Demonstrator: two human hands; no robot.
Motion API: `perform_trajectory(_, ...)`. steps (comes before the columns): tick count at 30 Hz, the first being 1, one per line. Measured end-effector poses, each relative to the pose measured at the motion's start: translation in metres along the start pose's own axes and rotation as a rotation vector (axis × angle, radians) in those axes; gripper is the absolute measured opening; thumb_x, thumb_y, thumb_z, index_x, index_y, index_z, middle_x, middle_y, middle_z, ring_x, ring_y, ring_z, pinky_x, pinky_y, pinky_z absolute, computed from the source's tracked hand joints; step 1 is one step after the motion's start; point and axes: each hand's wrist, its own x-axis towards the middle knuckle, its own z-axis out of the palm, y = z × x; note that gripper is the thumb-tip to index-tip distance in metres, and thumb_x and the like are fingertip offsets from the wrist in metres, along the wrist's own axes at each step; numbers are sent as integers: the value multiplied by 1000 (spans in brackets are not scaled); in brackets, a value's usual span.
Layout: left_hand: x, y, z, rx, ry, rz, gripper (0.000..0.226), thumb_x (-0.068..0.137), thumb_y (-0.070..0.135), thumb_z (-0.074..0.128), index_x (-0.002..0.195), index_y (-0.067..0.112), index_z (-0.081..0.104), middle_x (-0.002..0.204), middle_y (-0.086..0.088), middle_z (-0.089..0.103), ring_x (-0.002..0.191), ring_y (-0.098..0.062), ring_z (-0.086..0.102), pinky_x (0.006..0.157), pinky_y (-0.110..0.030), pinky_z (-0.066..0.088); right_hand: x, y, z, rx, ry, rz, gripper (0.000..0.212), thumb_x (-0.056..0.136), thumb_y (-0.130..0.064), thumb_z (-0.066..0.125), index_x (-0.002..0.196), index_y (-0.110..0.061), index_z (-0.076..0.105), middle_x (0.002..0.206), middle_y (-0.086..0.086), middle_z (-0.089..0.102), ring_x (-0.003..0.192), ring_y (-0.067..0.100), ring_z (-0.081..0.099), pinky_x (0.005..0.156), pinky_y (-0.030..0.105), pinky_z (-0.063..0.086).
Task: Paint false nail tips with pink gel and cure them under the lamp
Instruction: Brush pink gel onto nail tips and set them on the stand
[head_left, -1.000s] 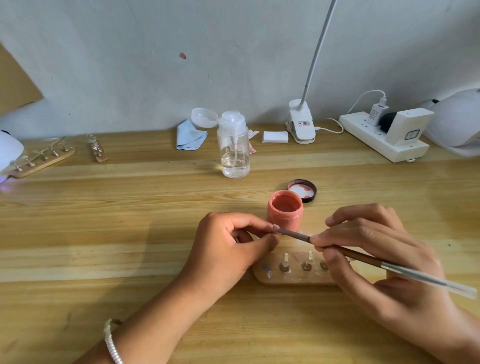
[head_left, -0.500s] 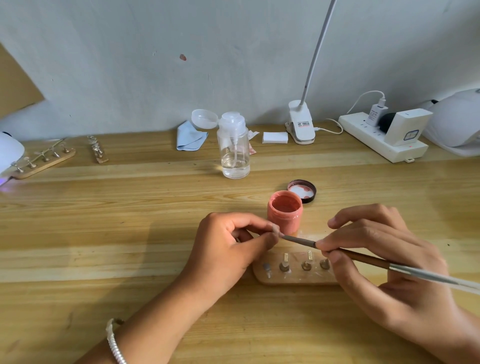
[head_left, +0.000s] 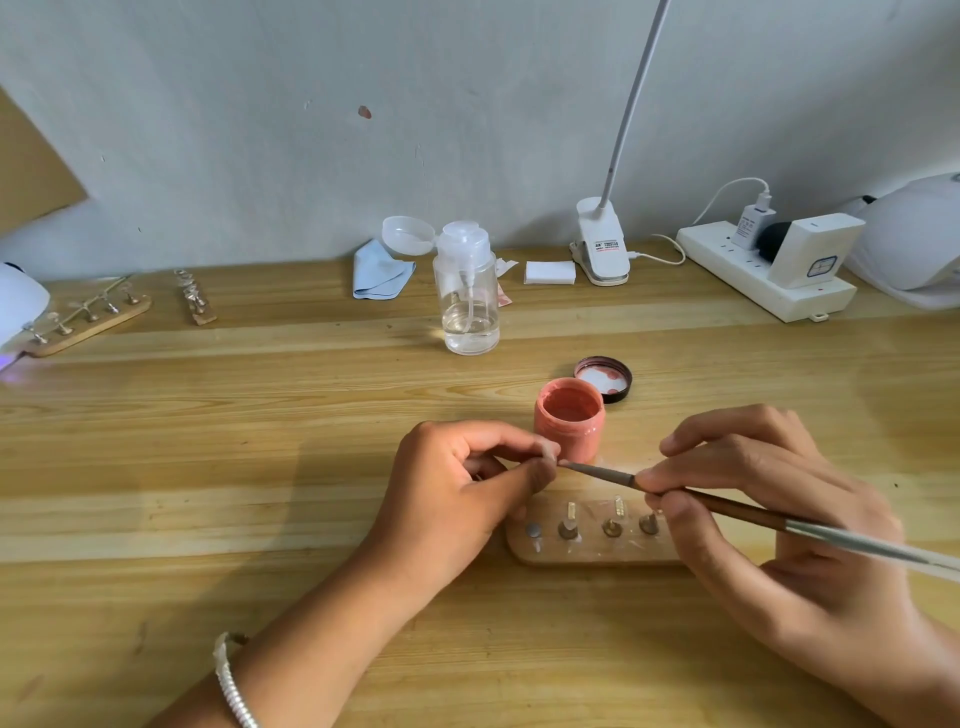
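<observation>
In the last 1 s the brush (head_left: 727, 506), gripped by the right hand (head_left: 769, 467), barely shifts, its tip still at the left hand (head_left: 452, 499), which presumably pinches a hidden nail tip before the pink gel jar (head_left: 569, 421), so coating continues.

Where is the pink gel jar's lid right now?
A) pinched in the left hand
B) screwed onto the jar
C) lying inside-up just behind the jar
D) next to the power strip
C: the lid lies inside-up just behind the open pink gel jar, its pink-smeared liner showing.
</observation>
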Motion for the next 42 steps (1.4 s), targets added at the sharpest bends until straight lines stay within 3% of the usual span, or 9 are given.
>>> perform_trajectory(5, 0, 0, 0, 20, -15, 4, 14, 78, 8, 80, 81, 21, 80, 76, 5, 77, 52, -14, 58, 53, -20, 47, 1, 5, 5, -8, -9, -27, 17, 90, -23, 63, 95, -12, 75, 87, -11, 71, 99, 14, 64, 79, 43, 47)
perform_trajectory(10, 0, 0, 0, 13, -6, 8, 12, 77, 10, 80, 82, 21, 80, 80, 5, 78, 51, -10, 59, 53, -17, 47, -2, 6, 1, 46, -4, 0, 14, 88, -23, 64, 89, -15, 76, 88, -15, 66, 97, 12, 64, 80, 36, 46)
perform_trajectory(15, 0, 0, 0, 40, -7, 29, 20, 79, 5, 80, 78, 25, 80, 73, 7, 76, 52, -16, 51, 52, -20, 43, -2, 9, 4, 45, 2, -9, 15, 90, -23, 63, 98, -14, 74, 91, -15, 70, 100, 15, 64, 79, 43, 48)
perform_trajectory(18, 0, -1, -1, 54, 16, 33, 18, 79, 7, 81, 81, 25, 81, 65, -3, 72, 52, -19, 47, 51, -26, 38, -2, 11, 5, 33, -36, -33, 17, 92, -24, 63, 100, -14, 73, 91, -10, 71, 101, 16, 64, 78, 45, 49)
perform_trajectory(22, 1, -3, -1, 57, 49, 33, 17, 77, 3, 82, 79, 20, 80, 60, 6, 69, 50, -9, 45, 50, -22, 37, -1, 10, 4, 24, -48, -39, 15, 91, -24, 63, 98, -16, 74, 90, -11, 71, 101, 14, 64, 80, 42, 48)
perform_trajectory(27, 2, -5, -1, 47, 56, 33, 14, 77, 3, 82, 80, 17, 81, 67, -5, 73, 50, -9, 43, 52, -21, 37, -2, 7, 1, 10, -29, -38, 14, 87, -21, 63, 88, -14, 75, 85, -12, 70, 99, 11, 63, 83, 35, 46)
perform_trajectory(30, 1, -5, -2, 79, 53, 46, 17, 76, 5, 82, 79, 22, 81, 62, 5, 71, 49, -8, 44, 50, -19, 36, -2, 7, 2, -9, -16, -40, 15, 89, -22, 63, 92, -13, 75, 88, -12, 69, 100, 9, 63, 82, 35, 47)
perform_trajectory(35, 1, -8, -2, 110, 56, 67, 14, 70, 22, 79, 81, 30, 80, 64, -12, 70, 51, -10, 45, 52, -24, 37, 0, 8, 4, 1, -75, -46, 14, 90, -23, 63, 96, -15, 74, 88, -9, 71, 100, 15, 64, 80, 43, 47)
perform_trajectory(42, 1, -9, -2, 115, 60, 67, 14, 72, 15, 80, 80, 27, 81, 66, 1, 73, 49, -6, 44, 50, -17, 37, 0, 5, 1, -32, -49, -8, 15, 89, -21, 62, 89, -12, 75, 86, -11, 70, 100, 9, 62, 84, 33, 44)
